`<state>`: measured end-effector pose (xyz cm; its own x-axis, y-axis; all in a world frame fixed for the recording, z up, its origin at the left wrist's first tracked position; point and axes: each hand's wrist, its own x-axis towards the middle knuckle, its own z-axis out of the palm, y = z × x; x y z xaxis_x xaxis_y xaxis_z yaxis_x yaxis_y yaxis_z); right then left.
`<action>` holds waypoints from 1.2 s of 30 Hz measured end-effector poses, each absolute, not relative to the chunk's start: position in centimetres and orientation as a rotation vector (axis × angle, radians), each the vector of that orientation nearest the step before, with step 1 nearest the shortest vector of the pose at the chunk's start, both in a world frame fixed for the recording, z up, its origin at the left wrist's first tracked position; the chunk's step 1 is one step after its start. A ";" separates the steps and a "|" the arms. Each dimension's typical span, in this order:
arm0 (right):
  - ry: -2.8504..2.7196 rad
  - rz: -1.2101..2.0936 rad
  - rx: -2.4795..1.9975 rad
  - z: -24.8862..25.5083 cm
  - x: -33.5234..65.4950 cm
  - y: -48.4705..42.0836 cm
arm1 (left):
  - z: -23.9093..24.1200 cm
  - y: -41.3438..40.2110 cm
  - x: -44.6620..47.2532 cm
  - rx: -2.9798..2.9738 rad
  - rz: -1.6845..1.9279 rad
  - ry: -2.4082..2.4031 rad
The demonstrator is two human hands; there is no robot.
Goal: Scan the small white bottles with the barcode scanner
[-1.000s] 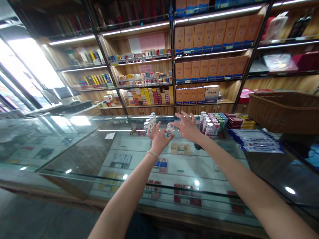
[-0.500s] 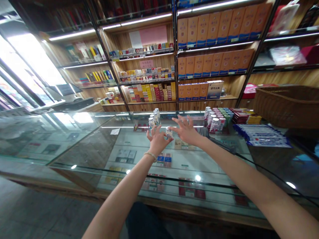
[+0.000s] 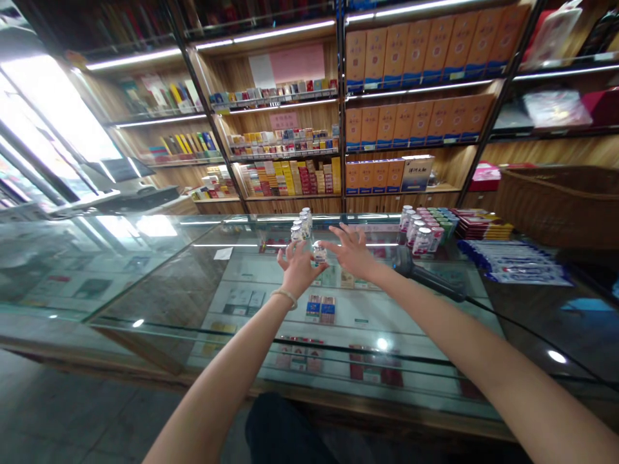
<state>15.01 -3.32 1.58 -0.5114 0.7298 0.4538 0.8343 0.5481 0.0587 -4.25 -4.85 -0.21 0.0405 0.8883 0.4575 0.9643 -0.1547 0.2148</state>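
Note:
A small white-capped bottle [image 3: 320, 252] with a printed label is upright above the glass counter. My left hand [image 3: 298, 267], wearing a pale bracelet, has it between thumb and fingers from the left. My right hand [image 3: 353, 251] reaches in from the right, fingers spread, one fingertip at the bottle's upper right edge. Just behind my left hand, a row of similar bottles [image 3: 300, 225] stands on the counter, the nearest partly covered by my fingers.
Beside my right forearm lies a black handheld scanner [image 3: 428, 274] with a cable. More small bottles [image 3: 422, 240], blue-and-white packets [image 3: 515, 261] and a wicker basket [image 3: 556, 206] are at the right. The glass display counter [image 3: 271, 316] holds boxes inside; stocked shelves [image 3: 285, 158] stand behind.
Both hands and the bottle have shifted slightly left. More of the scanner shows beside my right forearm.

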 end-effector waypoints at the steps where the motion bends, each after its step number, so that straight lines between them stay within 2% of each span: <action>1: -2.407 -0.373 -1.279 1.5 14.4 -3.1 | -0.2 -4.8 -4.7 -2.136 -0.750 -1.951; 17: -2.395 -0.204 -1.289 1.3 7.5 -0.8 | -0.6 -2.7 -10.5 -2.019 -0.751 -2.042; 36: -2.271 -0.151 -1.310 -0.6 5.4 1.5 | -0.7 -0.6 -11.4 -1.980 -0.770 -2.095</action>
